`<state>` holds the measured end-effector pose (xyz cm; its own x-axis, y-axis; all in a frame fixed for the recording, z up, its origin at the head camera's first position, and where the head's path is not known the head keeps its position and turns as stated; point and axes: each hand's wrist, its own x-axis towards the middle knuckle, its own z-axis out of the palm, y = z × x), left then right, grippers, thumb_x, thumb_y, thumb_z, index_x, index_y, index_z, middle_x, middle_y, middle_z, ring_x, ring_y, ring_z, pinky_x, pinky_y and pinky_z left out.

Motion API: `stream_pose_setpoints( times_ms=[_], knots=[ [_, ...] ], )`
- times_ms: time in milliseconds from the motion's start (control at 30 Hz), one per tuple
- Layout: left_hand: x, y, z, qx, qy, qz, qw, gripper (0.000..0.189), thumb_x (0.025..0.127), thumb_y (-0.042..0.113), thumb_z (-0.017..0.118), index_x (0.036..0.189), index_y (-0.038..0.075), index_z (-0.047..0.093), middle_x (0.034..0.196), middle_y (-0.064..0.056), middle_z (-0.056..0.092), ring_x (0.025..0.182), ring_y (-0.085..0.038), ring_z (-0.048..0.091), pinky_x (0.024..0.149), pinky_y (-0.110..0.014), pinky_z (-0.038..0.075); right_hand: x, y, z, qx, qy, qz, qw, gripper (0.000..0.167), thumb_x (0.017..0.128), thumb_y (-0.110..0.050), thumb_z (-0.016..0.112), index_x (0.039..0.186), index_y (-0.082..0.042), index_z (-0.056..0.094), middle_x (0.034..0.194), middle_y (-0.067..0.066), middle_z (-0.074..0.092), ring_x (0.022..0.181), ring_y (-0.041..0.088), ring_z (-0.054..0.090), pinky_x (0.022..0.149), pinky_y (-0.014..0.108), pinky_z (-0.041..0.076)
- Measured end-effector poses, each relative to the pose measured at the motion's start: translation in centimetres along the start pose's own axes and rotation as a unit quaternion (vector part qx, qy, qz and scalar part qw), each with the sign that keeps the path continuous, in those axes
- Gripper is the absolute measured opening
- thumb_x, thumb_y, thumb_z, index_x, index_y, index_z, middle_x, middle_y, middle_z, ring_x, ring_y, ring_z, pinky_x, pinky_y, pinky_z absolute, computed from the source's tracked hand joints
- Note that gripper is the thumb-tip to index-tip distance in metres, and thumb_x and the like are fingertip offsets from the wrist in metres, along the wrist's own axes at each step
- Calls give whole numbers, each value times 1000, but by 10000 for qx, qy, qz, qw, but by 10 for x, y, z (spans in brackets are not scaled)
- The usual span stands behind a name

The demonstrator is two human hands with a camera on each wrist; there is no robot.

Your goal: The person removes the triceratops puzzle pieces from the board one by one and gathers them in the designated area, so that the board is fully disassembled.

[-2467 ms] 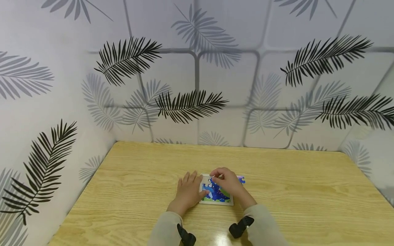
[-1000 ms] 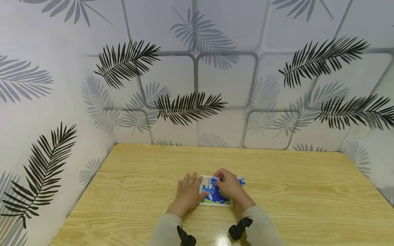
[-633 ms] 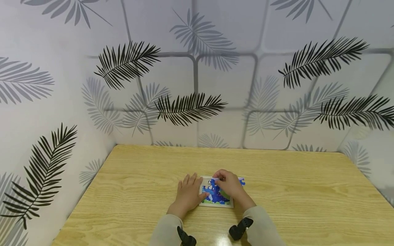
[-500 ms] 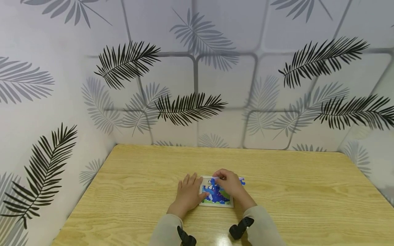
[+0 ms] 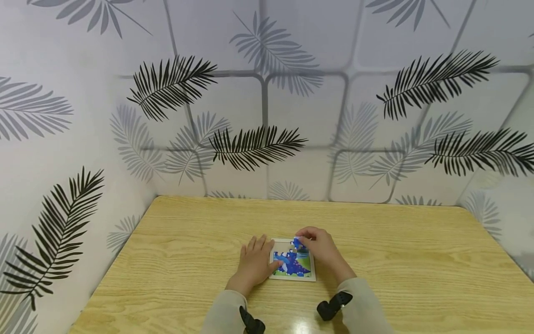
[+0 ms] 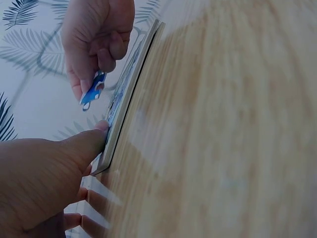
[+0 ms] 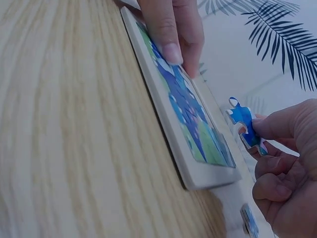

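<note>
A small framed jigsaw puzzle (image 5: 293, 279) lies on the table, its picture a blue dinosaur on green. Part of its upper area is bare backing. My left hand (image 5: 255, 262) rests at the puzzle's left side, fingers spread on the table and thumb over the frame onto the picture. Over the upper right part, my right hand (image 5: 323, 245) pinches a blue puzzle piece (image 7: 241, 119) between thumb and fingers. In the right wrist view this piece is held tilted, apart from the frame. The left wrist view also shows the piece (image 6: 92, 92) raised above the puzzle's surface.
A loose puzzle piece (image 7: 249, 220) lies beside the frame, under my right hand in the right wrist view; the head view hides it. The wood-grain table (image 5: 187, 232) meets a leaf-patterned wall covering (image 5: 300, 167) at the back.
My right hand has lifted the blue piece from the upper middle of the puzzle and shifted right with it, covering the loose piece there. My left hand has stayed in place.
</note>
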<state>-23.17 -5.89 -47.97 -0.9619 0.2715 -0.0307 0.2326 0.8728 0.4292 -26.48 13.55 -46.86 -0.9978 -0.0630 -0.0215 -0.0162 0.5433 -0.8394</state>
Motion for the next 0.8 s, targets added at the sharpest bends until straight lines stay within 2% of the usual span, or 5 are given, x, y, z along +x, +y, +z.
stream_pose_setpoints(
  times_ms=[167, 333, 567, 800],
  knots=[
    [0, 1, 0, -1, 9, -46, 10000, 64, 89, 43, 62, 141, 10, 44, 151, -14, 31, 140, -39, 20, 110, -61, 14, -1, 5, -14, 40, 146, 163, 9998, 12, 93, -9, 59, 99, -8, 69, 92, 4, 63, 85, 19, 51, 73, 28, 45],
    [-1, 1, -1, -37, 48, 10, 10000, 63, 89, 42, 63, 141, 10, 45, 151, -15, 31, 139, -40, 21, 109, -61, 14, -2, 17, -33, 42, 281, 94, 9996, 12, 93, -8, 58, 101, -3, 66, 90, 7, 62, 79, 19, 51, 65, 26, 44],
    [-2, 1, -2, -75, 38, -6, 10000, 64, 89, 41, 63, 141, 10, 44, 151, -15, 30, 140, -40, 20, 110, -61, 13, -5, 37, -61, 109, 377, 111, 9992, 14, 93, -9, 58, 101, 1, 65, 92, 8, 62, 83, 18, 51, 71, 27, 43],
    [-2, 1, -1, -87, 46, -35, 9999, 64, 89, 42, 62, 141, 10, 44, 151, -15, 31, 140, -39, 19, 110, -61, 13, -10, 52, -79, 38, 292, 92, 9995, 16, 93, -8, 58, 103, 4, 64, 94, 10, 65, 80, 15, 54, 69, 26, 45]
  ],
)
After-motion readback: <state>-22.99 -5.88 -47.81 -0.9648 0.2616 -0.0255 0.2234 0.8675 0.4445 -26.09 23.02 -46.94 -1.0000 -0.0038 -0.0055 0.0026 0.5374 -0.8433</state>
